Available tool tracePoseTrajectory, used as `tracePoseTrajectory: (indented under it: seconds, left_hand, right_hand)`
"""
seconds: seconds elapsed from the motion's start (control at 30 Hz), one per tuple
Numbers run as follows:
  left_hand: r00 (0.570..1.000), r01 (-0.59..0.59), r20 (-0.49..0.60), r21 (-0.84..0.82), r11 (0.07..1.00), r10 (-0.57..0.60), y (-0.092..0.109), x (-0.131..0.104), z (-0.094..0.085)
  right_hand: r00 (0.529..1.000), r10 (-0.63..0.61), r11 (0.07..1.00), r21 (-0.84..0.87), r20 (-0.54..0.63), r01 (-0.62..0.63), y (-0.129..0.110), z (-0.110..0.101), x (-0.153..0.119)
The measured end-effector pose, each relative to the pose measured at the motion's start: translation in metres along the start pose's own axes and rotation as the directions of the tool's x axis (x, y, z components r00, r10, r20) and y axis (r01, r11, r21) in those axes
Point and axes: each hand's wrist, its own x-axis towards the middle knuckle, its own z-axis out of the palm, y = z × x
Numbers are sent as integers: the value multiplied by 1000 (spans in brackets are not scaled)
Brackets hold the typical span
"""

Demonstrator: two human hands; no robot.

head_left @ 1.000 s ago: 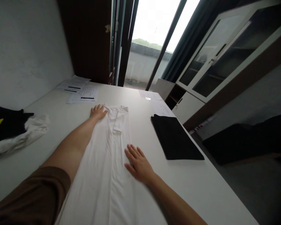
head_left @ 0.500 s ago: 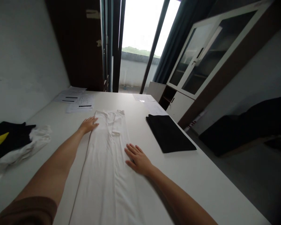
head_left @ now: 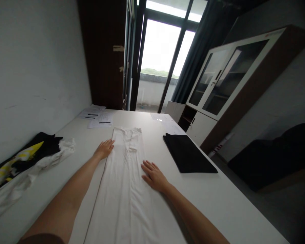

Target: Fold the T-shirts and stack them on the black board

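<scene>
A pair of white trousers (head_left: 124,176) lies lengthwise on the white table (head_left: 205,206), waistband at the far end and the lower part running out of view at the bottom. My left hand (head_left: 104,149) rests flat at the left edge of the trousers near the waistband, fingertips on the cloth. Lower down on the opposite edge, my right hand (head_left: 155,177) lies palm down with its fingers spread, touching the fabric. Neither hand grasps anything. Light creases run down the trousers below the fly.
A folded black cloth (head_left: 189,153) lies on the table's right. Crumpled black, yellow and white clothes (head_left: 27,162) sit along the left wall. Paper sheets (head_left: 100,120) lie at the far left corner, more papers (head_left: 167,123) at the far right. Beyond stands a glass-door cabinet (head_left: 226,81).
My view has tilted up and turned slightly left, so everything appears lower and further right. Both hands stay at about the same places on the trousers.
</scene>
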Motion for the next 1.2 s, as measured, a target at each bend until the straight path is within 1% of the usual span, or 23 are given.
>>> tracePoseTrajectory:
  seconds: [0.1,0.23,0.4,0.47,0.57,0.6,0.67,0.77,0.83,0.87,0.9,0.97,1.07,1.13,1.2]
  left_hand:
    - [1000,-6,-10,-8,1000,6,7,-15,-1]
    - [996,-88,-20,-26,996,87,16,-36,-7]
    - [990,-141,-24,-40,989,140,29,-65,-13]
    - [983,-182,-21,-59,982,181,35,-79,-14]
    - [968,-250,12,-86,964,252,44,-100,-12]
    - [967,-249,25,-90,964,252,48,-106,-10]
    - [979,-194,43,-87,977,199,57,-115,-8]
    - [998,-62,26,-71,996,64,73,-121,-4]
    - [1000,-18,4,-62,998,18,84,-123,-2]
    - [1000,-19,-1,-58,998,19,90,-124,-2]
    - [999,-41,-2,-56,998,41,95,-125,-2]
    - [990,-141,13,-61,988,142,103,-128,-2]
    - [948,-312,44,-80,947,316,109,-130,-3]
    - [935,-347,50,-81,934,352,109,-129,-5]
    - [948,-314,45,-64,947,317,105,-125,-6]
  right_hand:
    - [1000,-2,1000,1,-15,2,2,2,0]
    - [1000,-14,1000,10,-23,14,5,3,1]
    - [999,-22,1000,15,-34,23,3,1,1]
    - [999,-20,1000,14,-36,20,3,2,1]
    - [999,-24,1000,16,-42,25,5,5,2]
    - [999,-29,999,17,-43,30,6,6,2]
    - [998,-38,999,15,-43,39,8,7,2]
    - [998,-37,999,13,-41,38,8,6,2]
    - [999,-31,999,15,-42,32,8,5,2]
    - [999,-29,999,18,-43,30,7,4,2]
    - [999,-27,999,21,-46,28,6,3,2]
    - [998,-20,999,29,-56,22,5,3,1]
    - [997,-12,999,45,-80,16,4,3,1]
    - [995,-18,998,52,-97,23,4,4,0]
    - [993,-34,998,56,-117,40,6,6,0]
